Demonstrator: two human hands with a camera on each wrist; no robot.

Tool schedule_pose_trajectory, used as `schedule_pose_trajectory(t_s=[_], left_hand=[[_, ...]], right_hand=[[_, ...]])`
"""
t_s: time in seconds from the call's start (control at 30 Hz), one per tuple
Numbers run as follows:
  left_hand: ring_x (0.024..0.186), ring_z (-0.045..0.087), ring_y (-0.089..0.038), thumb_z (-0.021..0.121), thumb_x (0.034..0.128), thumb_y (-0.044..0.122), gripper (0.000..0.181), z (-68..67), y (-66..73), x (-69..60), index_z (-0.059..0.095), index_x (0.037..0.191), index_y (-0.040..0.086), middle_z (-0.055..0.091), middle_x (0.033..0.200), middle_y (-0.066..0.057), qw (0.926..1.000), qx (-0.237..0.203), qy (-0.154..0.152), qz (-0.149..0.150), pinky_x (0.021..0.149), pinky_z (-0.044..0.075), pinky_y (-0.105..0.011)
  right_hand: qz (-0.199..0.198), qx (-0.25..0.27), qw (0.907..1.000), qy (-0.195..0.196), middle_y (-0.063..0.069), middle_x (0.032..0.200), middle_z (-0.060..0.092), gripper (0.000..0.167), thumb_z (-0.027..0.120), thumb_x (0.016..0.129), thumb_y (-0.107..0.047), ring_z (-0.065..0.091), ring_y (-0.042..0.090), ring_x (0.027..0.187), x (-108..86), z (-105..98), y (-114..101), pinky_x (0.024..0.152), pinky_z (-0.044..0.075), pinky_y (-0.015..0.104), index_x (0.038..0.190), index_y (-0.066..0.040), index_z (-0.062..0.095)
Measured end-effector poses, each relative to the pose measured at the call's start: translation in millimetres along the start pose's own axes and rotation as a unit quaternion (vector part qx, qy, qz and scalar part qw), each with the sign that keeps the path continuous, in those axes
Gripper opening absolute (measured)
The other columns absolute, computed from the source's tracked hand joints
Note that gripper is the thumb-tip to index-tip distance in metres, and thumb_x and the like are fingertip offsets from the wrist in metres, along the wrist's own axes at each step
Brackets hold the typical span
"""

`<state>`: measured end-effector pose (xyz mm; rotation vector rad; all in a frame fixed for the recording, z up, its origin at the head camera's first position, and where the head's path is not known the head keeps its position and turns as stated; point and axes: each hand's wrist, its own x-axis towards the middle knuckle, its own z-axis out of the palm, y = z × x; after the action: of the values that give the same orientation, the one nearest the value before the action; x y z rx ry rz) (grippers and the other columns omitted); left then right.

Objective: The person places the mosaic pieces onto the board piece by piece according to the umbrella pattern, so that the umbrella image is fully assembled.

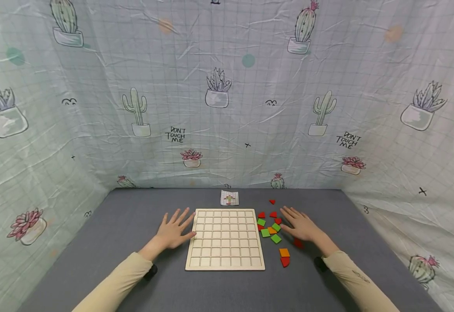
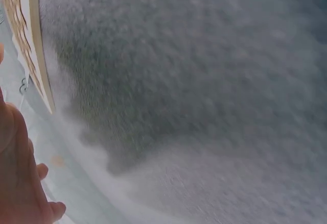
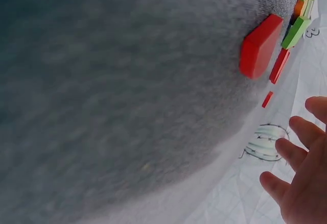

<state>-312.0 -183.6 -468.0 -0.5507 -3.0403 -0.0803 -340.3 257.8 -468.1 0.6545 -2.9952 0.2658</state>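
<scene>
A pale wooden grid board (image 1: 227, 238) lies in the middle of the grey table. My left hand (image 1: 173, 230) is at its left edge, fingers spread and holding nothing; the thumb reaches the board's rim, though contact is unclear. To the right of the board lie loose flat pieces: green squares (image 1: 265, 233), orange squares (image 1: 284, 252) and red pieces (image 1: 285, 261), some with a rounded side. My right hand (image 1: 302, 225) is beside them with fingers extended and nothing held. A red piece (image 3: 261, 46) sits near this hand in the right wrist view.
Behind the board lies a small printed card (image 1: 229, 198) with a coloured pattern on a grid. A tiny red piece (image 1: 272, 202) is at the back right. A cactus-print cloth (image 1: 227, 117) hangs around the table's back and sides.
</scene>
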Motion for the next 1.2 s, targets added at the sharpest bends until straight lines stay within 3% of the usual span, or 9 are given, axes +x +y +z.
schedule_pose_trajectory(t_s=[0.17, 0.37, 0.53, 0.63, 0.77, 0.87, 1.03, 1.2], left_hand=[[0.136, 0.017, -0.033, 0.037, 0.088, 0.056, 0.067, 4.5, 3.2, 6.1, 0.022, 0.143, 0.022, 0.017, 0.15, -0.005, 0.9994, 0.026, -0.018, 0.013, 0.103, 0.009, -0.062], [0.136, 0.019, -0.032, 0.034, 0.0876, 0.059, 0.068, 7.7, 5.1, 7.8, 0.023, 0.143, 0.021, 0.019, 0.15, -0.001, 0.9978, 0.044, -0.048, 0.014, 0.103, 0.01, -0.062], [0.136, 0.021, -0.033, 0.034, 0.0891, 0.056, 0.067, 10.0, 6.9, 6.2, 0.024, 0.143, 0.017, 0.02, 0.149, -0.004, 0.9971, 0.049, -0.05, 0.031, 0.103, 0.012, -0.061], [0.134, 0.024, -0.033, 0.034, 0.0901, 0.054, 0.065, 10.8, 8.0, 4.2, 0.026, 0.142, 0.015, 0.022, 0.148, -0.006, 0.9965, 0.062, -0.041, 0.04, 0.103, 0.015, -0.06], [0.133, 0.027, -0.033, 0.035, 0.0907, 0.052, 0.063, 11.0, 10.5, 2.8, 0.028, 0.141, 0.015, 0.025, 0.147, -0.006, 0.9953, 0.083, -0.021, 0.044, 0.103, 0.019, -0.057], [0.131, 0.031, -0.031, 0.036, 0.0901, 0.052, 0.062, 11.3, 13.8, 3.3, 0.032, 0.139, 0.015, 0.03, 0.145, -0.006, 0.9918, 0.117, -0.003, 0.052, 0.102, 0.024, -0.054], [0.13, 0.035, -0.027, 0.033, 0.0899, 0.055, 0.062, 12.9, 17.3, 6.0, 0.033, 0.139, 0.017, 0.032, 0.144, -0.005, 0.9824, 0.177, 0.007, 0.06, 0.101, 0.029, -0.048], [0.129, 0.036, -0.027, 0.031, 0.0904, 0.055, 0.062, 13.5, 15.0, 10.2, 0.031, 0.14, 0.018, 0.03, 0.145, -0.004, 0.9847, 0.166, 0.008, 0.055, 0.1, 0.03, -0.048]], right_hand=[[-0.007, 0.02, 0.9997, -0.014, 0.021, 0.14, 0.034, 0.061, 0.046, 0.091, -0.038, 0.031, 0.042, 0.127, 14.6, -1.4, -0.5, 0.098, 0.026, 0.059, 0.138, -0.003, 0.032], [-0.03, 0.113, 0.9928, -0.023, 0.029, 0.129, 0.043, 0.052, 0.046, 0.093, -0.023, 0.042, 0.043, 0.117, 38.2, -5.9, 1.0, 0.093, 0.036, 0.052, 0.132, 0.008, 0.036], [0.011, 0.193, 0.9812, -0.001, 0.026, 0.116, 0.054, 0.042, 0.046, 0.093, -0.017, 0.055, 0.037, 0.101, 59.1, -3.6, 4.3, 0.08, 0.046, 0.044, 0.126, 0.009, 0.045], [0.066, 0.25, 0.966, 0.007, 0.024, 0.114, 0.056, 0.038, 0.045, 0.093, -0.018, 0.057, 0.032, 0.095, 69.8, -0.2, 7.3, 0.073, 0.048, 0.038, 0.124, 0.005, 0.048], [0.131, 0.327, 0.9357, 0.016, 0.025, 0.111, 0.057, 0.037, 0.044, 0.094, -0.016, 0.06, 0.029, 0.087, 80.3, 4.3, 11.1, 0.062, 0.049, 0.033, 0.123, 0.005, 0.05], [0.166, 0.351, 0.921, 0.033, 0.025, 0.108, 0.059, 0.035, 0.045, 0.093, -0.015, 0.06, 0.027, 0.084, 85.6, 8.1, 12.8, 0.059, 0.048, 0.031, 0.12, 0.005, 0.052], [0.188, 0.343, 0.9189, 0.052, 0.023, 0.101, 0.062, 0.031, 0.048, 0.091, -0.014, 0.061, 0.02, 0.073, 91.9, 13.8, 15.9, 0.056, 0.046, 0.027, 0.115, 0.005, 0.056], [0.206, 0.306, 0.9273, 0.064, 0.019, 0.093, 0.065, 0.03, 0.051, 0.089, -0.015, 0.055, 0.012, 0.061, 98.5, 15.6, 15.0, 0.052, 0.044, 0.024, 0.114, 0.0, 0.059]])
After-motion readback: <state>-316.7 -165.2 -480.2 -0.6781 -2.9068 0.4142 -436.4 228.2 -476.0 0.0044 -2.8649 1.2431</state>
